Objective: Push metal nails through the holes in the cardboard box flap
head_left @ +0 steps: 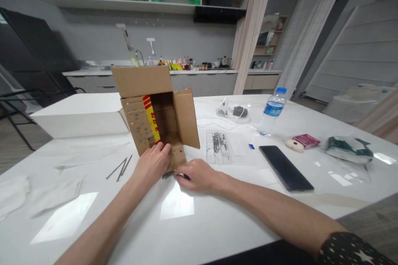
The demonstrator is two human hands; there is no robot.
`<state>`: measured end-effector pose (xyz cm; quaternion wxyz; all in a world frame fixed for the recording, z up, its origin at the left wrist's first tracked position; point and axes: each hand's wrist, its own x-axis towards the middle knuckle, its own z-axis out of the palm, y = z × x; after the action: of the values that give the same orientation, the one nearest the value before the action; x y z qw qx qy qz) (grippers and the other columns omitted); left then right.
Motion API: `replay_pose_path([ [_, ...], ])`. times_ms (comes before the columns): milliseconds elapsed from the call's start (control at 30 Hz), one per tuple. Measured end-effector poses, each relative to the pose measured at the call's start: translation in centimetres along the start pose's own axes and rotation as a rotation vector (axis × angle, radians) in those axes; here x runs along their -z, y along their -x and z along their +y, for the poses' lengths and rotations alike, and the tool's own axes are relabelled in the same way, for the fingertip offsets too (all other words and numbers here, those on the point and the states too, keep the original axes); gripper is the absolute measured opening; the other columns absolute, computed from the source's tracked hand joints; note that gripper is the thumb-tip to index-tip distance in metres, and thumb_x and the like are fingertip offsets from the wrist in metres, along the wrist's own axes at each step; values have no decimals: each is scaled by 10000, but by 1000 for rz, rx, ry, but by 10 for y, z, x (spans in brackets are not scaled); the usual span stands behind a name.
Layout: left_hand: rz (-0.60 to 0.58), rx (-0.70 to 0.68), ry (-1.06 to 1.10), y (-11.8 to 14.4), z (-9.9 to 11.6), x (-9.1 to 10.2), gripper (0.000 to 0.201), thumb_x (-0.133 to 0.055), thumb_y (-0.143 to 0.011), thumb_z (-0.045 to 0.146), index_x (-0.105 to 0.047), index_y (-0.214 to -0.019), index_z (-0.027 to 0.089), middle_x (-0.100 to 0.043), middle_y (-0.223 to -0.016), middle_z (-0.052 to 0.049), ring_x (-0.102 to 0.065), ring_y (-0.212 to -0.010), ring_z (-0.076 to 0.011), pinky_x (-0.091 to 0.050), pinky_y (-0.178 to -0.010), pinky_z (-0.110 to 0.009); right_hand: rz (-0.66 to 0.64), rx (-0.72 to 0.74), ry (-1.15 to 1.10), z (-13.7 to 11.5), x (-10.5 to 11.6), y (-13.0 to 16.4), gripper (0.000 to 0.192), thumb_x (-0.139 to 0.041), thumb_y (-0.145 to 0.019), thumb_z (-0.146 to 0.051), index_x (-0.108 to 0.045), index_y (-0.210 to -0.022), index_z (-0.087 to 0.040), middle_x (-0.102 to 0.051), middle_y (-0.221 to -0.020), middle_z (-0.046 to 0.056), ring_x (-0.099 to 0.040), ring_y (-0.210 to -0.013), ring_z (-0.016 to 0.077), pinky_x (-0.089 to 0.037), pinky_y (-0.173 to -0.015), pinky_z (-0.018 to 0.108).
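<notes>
Resting left hand point(157, 157) on the lower flap point(179, 158) of the cardboard box point(135, 127), upright on the white table point(214, 221), likely for steadiness; curling right hand point(195, 174) against nails point(168, 174) by the flap's front edge. Cannot tell whether gripping anything with either. Cannot read yellow tape point(150, 116) or blue bottle label point(274, 108).

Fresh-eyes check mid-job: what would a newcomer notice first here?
Probably the open cardboard box with its yellow-and-red strip, standing on the white table left of centre. Next, the left hand at its opening and the right hand by thin metal pieces near the lower flap. Toward the right, a blue-capped bottle stands behind a black smartphone.
</notes>
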<state>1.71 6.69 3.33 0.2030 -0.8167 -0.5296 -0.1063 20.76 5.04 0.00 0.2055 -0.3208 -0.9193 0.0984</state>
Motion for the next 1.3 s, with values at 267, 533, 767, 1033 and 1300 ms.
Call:
replay_pose_path([
  [267, -34, 70, 59, 0, 1, -1, 155, -452, -843, 123, -567, -925, 185, -616, -852, -74, -621, -697, -219, -427, -628, -313, -1, 22, -10, 0, 0, -1, 212, -500, -904, -221, -705, -955, -203, -741, -897, 21, -657, -773, 157, -446, -713, 263],
  [533, -61, 146, 54, 1, 6, 3, 168, -440, -861, 145, -563, -968, 183, -630, -888, -85, -647, -791, -237, -451, -702, -320, 8, 31, 14, 1, -3, -1, 205, -513, -896, -210, -710, -953, -198, -745, -896, 30, -658, -756, 158, -447, -706, 257],
  [767, -136, 193, 75, 0, 9, 10, 220, -422, -855, 140, -560, -1022, 174, -621, -933, -94, -652, -857, -247, -471, -763, -337, 30, 16, 14, -1, -3, 0, 200, -529, -874, -188, -714, -947, -194, -742, -857, 37, -652, -724, 160, -445, -690, 257],
  [1033, -126, 228, 171, 1, 10, 13, 215, -420, -863, 161, -549, -1034, 171, -598, -976, -87, -640, -864, -229, -471, -730, -320, 8, -11, 0, -1, -3, 0, 216, -531, -875, -199, -708, -999, -202, -736, -849, 32, -645, -718, 158, -446, -694, 256],
  [1300, -108, 222, 185, 6, 6, 20, 150, -444, -854, 207, -568, -936, 180, -592, -928, -72, -635, -796, -224, -456, -668, -314, 1, -32, -12, -2, -3, 0, 222, -534, -869, -195, -712, -1002, -203, -730, -824, 28, -631, -698, 155, -442, -700, 257],
])
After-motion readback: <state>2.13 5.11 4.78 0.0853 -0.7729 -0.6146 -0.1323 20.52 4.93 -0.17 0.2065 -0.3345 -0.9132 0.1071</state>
